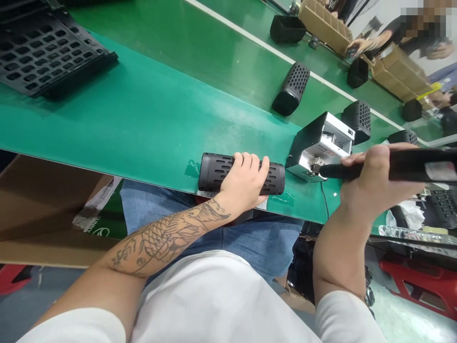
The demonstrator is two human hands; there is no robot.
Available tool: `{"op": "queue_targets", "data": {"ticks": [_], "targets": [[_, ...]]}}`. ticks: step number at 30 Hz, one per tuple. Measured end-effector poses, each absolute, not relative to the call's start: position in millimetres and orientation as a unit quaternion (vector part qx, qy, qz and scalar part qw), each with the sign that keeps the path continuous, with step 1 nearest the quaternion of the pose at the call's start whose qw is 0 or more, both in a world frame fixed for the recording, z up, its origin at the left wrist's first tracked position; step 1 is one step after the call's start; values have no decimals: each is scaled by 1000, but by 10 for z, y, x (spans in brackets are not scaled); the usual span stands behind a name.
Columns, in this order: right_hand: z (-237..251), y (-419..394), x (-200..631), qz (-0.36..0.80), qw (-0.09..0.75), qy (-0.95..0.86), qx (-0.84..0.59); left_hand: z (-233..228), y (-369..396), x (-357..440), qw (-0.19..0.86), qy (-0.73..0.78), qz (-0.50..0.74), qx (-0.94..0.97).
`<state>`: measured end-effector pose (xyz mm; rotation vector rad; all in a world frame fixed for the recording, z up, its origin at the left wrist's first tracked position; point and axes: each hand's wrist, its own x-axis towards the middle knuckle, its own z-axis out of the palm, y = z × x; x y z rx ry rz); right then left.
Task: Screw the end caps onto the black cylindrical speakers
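A black cylindrical housing with slotted holes [210, 174] lies on its side at the near edge of the green bench. My left hand [246, 178] is wrapped over its middle, the fingers closed on the far side. In my right hand [371, 178] is a black electric screwdriver [407, 164], gripped around its body and held about level. Its tip points left and meets the front of a small silver and black screw feeder [321, 147]. Whether a screw sits on the tip is too small to tell.
More black perforated housings [293, 88] stand along the conveyor [214, 43] beyond the bench. A black basket [46, 52] is at the far left. An open cardboard box [46, 205] stands below the left edge. Co-workers and cartons [398, 71] are across the line; a red stool [421, 286] is at right.
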<state>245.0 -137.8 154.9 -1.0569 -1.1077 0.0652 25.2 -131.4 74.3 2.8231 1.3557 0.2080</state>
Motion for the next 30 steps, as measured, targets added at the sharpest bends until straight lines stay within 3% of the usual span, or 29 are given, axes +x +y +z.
{"op": "queue_targets", "data": {"ticks": [7, 13, 21, 30], "targets": [[1313, -1171, 2817, 19, 704, -464, -537, 905, -1234, 117, 26, 394, 20, 919], [1475, -1454, 2536, 57, 714, -484, -503, 956, -1078, -284, 47, 375, 16, 926], [1664, -1832, 1682, 311, 673, -581, -335, 873, -1083, -369, 54, 379, 40, 923], [1431, -1560, 1348, 366, 610, -626, -319, 833, -1111, -385, 52, 376, 68, 923]]}}
